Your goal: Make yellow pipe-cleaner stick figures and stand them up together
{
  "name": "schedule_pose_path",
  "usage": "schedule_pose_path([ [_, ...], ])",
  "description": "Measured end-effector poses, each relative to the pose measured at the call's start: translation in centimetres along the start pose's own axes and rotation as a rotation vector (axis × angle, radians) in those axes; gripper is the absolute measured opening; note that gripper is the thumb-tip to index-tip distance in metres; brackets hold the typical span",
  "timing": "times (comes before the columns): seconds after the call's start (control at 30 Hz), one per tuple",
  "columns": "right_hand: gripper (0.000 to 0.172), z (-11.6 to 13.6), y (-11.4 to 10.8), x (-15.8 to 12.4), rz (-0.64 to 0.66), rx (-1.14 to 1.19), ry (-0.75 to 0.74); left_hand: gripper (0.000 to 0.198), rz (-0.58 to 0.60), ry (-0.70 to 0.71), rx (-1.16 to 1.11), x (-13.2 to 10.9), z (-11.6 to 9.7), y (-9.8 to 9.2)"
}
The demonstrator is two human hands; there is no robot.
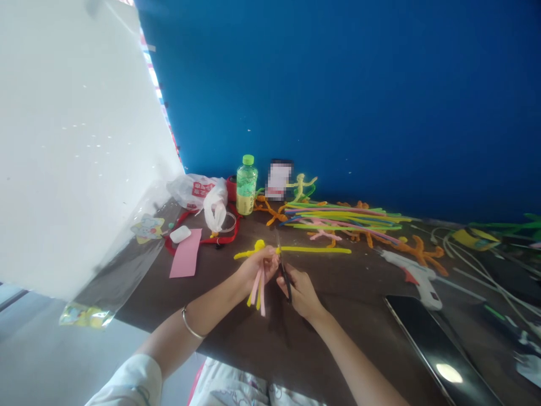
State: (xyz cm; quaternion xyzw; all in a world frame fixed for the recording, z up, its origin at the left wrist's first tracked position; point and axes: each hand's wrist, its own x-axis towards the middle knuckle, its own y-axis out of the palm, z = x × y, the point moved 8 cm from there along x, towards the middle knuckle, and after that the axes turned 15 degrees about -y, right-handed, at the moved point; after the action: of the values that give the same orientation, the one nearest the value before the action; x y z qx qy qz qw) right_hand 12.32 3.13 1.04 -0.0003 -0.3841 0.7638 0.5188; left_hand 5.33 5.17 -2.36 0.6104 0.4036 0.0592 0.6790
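Observation:
My left hand is closed around a bundle of fuzzy pipe cleaners. Their pink and yellow ends hang below my fingers, and a curled yellow part shows above them. From the fingertips a long yellow pipe cleaner stretches to the right. My right hand grips black-handled scissors, whose blades point up and away from me beside my left fingertips, at the yellow pipe cleaner. Whether the blades touch it I cannot tell.
Behind my hands lie colourful pipe cleaners and bent orange figures. A green-capped bottle stands near the blue wall. On the right are a glue gun and a phone; on the left, pink paper and a plastic bag.

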Motion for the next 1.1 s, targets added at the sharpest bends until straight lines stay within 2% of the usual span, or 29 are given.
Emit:
schedule_pose_path([
  [0.17,0.047,-0.1,0.0,-0.1,-0.043,0.008,0.007,0.008,-0.007,0.015,0.009,0.0,-0.2,0.0],
  [0.3,0.044,-0.1,-0.1,0.1,-0.028,0.056,0.023,0.012,-0.012,0.012,0.033,0.0,-0.3,0.0],
  [0.5,0.049,0.1,-0.4,0.2,-0.064,0.164,0.051,0.016,-0.007,-0.004,0.089,0.2,0.0,0.0],
  [0.67,0.04,-0.7,-0.3,0.1,-0.058,0.091,0.074,0.012,-0.035,0.028,0.077,0.3,-0.5,-0.2],
  [0.87,0.034,-1.7,-1.2,0.2,-0.062,-0.083,0.095,0.018,-0.031,0.066,0.107,0.3,-1.1,-0.2],
  [0.97,0.036,-1.2,-0.9,0.4,-0.005,0.063,0.073,0.018,-0.036,0.041,0.138,0.4,-1.0,-0.3],
  [1.1,0.049,-0.5,-0.8,0.4,0.057,0.287,0.063,0.017,-0.046,-0.023,0.17,0.5,-0.7,-0.3],
])
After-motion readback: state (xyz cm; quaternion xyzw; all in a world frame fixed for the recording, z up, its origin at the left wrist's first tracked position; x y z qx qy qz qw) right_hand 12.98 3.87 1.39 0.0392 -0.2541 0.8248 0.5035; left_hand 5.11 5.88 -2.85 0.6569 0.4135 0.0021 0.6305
